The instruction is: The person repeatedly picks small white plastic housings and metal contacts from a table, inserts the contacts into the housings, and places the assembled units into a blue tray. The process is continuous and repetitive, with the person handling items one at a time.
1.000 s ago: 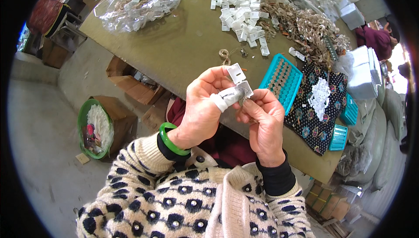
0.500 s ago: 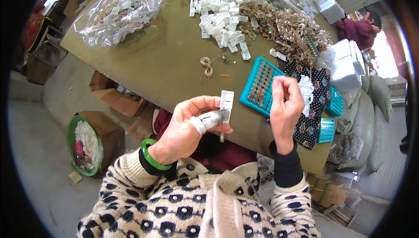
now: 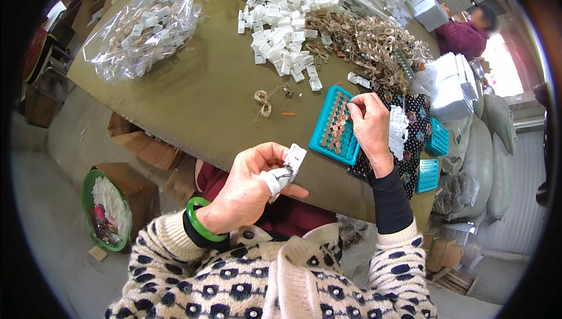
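Teal tray (image 3: 346, 153) — right hand (image 3: 372, 130) now down at its copper-coloured discs (image 3: 338, 124), earlier lifted by the right edge; fingers bunched, whether pinching a disc cannot tell. Left hand (image 3: 241, 183) still pinches a white plastic case (image 3: 295, 156) before the table's near edge. Olive table (image 3: 205, 105) bears loose white pieces (image 3: 280, 51), tangled tan strands (image 3: 374, 37). Green basin (image 3: 89, 205) lower left — stuffed sacks (image 3: 499, 175) far right.
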The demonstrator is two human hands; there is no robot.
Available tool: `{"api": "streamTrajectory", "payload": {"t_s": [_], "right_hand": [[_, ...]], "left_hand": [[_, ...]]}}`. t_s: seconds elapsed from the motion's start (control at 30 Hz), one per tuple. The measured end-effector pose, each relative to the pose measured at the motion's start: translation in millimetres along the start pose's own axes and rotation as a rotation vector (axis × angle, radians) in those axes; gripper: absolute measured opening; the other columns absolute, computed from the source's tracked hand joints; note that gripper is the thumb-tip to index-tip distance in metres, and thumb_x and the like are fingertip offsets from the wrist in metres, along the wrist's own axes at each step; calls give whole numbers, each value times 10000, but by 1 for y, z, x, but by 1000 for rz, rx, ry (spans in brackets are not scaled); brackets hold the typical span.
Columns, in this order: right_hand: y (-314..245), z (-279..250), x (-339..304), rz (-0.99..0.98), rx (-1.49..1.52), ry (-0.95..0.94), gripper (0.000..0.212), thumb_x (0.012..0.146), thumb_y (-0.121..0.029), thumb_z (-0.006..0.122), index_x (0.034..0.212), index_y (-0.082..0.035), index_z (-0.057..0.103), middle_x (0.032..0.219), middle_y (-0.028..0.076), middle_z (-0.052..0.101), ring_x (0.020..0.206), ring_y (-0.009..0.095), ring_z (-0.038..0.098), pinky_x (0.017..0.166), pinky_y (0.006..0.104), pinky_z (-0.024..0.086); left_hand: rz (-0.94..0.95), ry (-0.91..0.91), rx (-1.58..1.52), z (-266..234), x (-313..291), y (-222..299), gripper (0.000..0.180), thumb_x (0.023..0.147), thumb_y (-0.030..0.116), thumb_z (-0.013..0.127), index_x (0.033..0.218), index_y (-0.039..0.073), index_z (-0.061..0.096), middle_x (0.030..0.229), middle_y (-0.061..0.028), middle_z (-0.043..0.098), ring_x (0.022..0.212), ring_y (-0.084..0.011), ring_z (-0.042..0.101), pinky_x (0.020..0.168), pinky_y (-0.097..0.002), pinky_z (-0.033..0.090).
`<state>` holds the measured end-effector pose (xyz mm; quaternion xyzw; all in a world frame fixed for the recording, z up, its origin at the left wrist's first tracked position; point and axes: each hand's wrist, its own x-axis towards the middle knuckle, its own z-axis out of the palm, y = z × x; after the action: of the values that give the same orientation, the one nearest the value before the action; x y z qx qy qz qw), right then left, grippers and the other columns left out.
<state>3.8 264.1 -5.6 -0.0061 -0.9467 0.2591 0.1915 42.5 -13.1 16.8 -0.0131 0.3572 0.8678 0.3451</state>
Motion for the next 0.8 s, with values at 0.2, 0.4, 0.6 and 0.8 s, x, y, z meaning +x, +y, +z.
{"api": "streamTrajectory", "payload": {"t_s": [0.2, 0.4, 0.6, 0.8], "right_hand": [[-2, -3, 5, -96, -8, -42, 60, 823, 20, 653, 859, -5, 611, 806, 106, 608, 677, 260, 609, 605, 368, 487], [-4, -21, 3, 45, 157, -42, 74, 842, 24, 638, 915, 13, 637, 824, 113, 627, 702, 228, 633, 623, 332, 495], [-5, -23, -9, -154, 91, 2, 84, 833, 2, 654, 893, -13, 597, 820, 136, 600, 735, 320, 627, 636, 389, 503], [-4, -19, -6, -234, 17, -36, 66, 816, 23, 609, 872, -11, 620, 820, 119, 568, 767, 321, 617, 681, 395, 518]], "left_hand": [[104, 8, 37, -2, 10, -2, 70, 862, 16, 632, 892, 40, 573, 859, -31, 580, 761, -107, 595, 807, -401, 596], [83, 110, 24, 3, 12, -6, 73, 872, 4, 621, 935, 32, 596, 854, -33, 578, 717, -123, 577, 803, -407, 592], [28, 43, 21, 0, 12, -11, 66, 859, 18, 629, 915, 41, 603, 781, -46, 576, 641, -127, 544, 558, -333, 550], [2, -25, -61, 8, 15, -12, 131, 828, -82, 537, 849, 27, 607, 787, -76, 595, 595, -147, 528, 493, -312, 490]]}}
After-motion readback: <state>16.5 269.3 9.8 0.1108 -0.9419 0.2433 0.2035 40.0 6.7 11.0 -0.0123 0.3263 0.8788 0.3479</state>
